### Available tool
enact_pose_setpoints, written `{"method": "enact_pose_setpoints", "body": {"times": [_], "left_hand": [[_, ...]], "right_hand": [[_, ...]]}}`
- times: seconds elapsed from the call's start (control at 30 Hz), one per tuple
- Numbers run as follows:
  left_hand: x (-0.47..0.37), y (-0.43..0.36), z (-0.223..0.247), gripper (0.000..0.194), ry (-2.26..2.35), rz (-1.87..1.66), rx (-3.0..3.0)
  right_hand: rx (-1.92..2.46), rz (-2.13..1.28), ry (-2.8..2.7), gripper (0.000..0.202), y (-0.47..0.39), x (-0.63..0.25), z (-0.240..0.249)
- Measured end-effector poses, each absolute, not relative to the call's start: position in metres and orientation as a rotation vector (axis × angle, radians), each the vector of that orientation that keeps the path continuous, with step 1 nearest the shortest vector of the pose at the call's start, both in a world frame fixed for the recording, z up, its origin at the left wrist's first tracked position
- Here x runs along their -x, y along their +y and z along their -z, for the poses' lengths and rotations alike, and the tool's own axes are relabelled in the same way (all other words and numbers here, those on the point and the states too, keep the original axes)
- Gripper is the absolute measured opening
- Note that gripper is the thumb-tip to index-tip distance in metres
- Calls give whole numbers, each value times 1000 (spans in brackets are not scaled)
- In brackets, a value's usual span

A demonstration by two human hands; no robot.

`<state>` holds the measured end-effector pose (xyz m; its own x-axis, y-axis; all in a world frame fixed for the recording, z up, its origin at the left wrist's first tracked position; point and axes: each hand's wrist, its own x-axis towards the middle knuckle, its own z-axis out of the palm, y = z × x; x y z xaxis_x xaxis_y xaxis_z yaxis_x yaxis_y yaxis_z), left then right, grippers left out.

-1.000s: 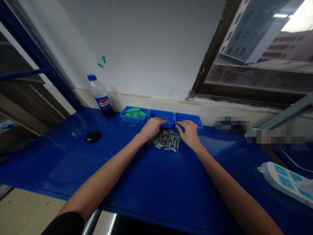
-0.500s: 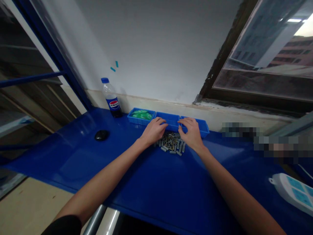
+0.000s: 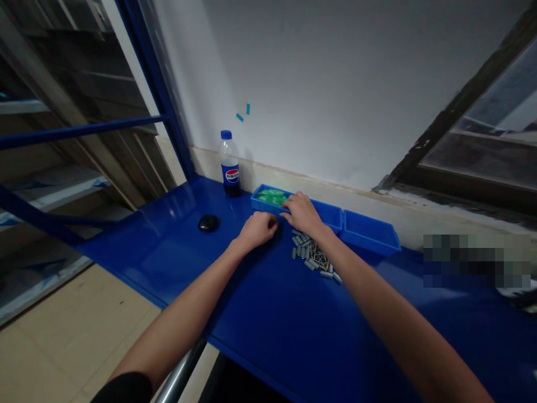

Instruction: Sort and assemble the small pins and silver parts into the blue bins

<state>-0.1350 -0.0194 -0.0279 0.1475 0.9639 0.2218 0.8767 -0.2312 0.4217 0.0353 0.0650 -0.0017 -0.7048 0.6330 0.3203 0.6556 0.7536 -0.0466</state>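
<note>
Three blue bins stand in a row by the wall. The left bin (image 3: 268,209) holds green items, the middle one (image 3: 331,212) is partly covered by my right hand, and the right bin (image 3: 371,232) looks empty. My right hand (image 3: 300,211) reaches over the left bin's right end, fingers curled at the green items (image 3: 272,196); what it pinches is hidden. Just in front of that bin, my left hand (image 3: 260,228) is curled near the table, its fingertips closed on something I cannot make out. A pile of grey cylinders and thin metal pins (image 3: 312,254) lies beneath my right wrist.
A cola bottle (image 3: 230,168) stands at the back left, with a black mouse-like object (image 3: 208,223) in front of it on the blue table (image 3: 268,313). A blue frame (image 3: 163,101) rises at the left. Something pixelated sits at the right.
The view has swung left, so things appear further right. My right hand has moved left from the right-hand bins to the left bin. My left hand has come down off the bins to the table.
</note>
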Motion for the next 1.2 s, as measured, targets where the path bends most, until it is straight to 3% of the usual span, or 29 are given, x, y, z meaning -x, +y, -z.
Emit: {"method": "enact_pose_setpoints", "body": {"times": [0.2,0.3,0.5,0.63,0.77,0.9,1.2], "left_hand": [[132,-20,32,27,1640,-758,-2268],[130,-19,31,33,1666,-961,-2052],[101,-19,23,59,745,-1513,-1222],[82,-28,15,70,609,-1557,-1011],[76,-34,9,69,621,-1487,-1093],[75,-36,2,68,791,-1460,-1265],[71,-33,-37,116,1147,-1163,-2179]], "right_hand": [[1002,-133,-2444,14,64,-27,-6],[905,-196,-2313,14,47,-41,-26],[730,-309,-2267,13,7,-93,-52],[817,-423,-2134,20,-16,-112,-53],[1014,-285,-1755,34,-38,-108,-58],[1088,-584,-1872,45,-53,-102,-62],[975,-1417,-1278,40,-57,-133,-32]]}}
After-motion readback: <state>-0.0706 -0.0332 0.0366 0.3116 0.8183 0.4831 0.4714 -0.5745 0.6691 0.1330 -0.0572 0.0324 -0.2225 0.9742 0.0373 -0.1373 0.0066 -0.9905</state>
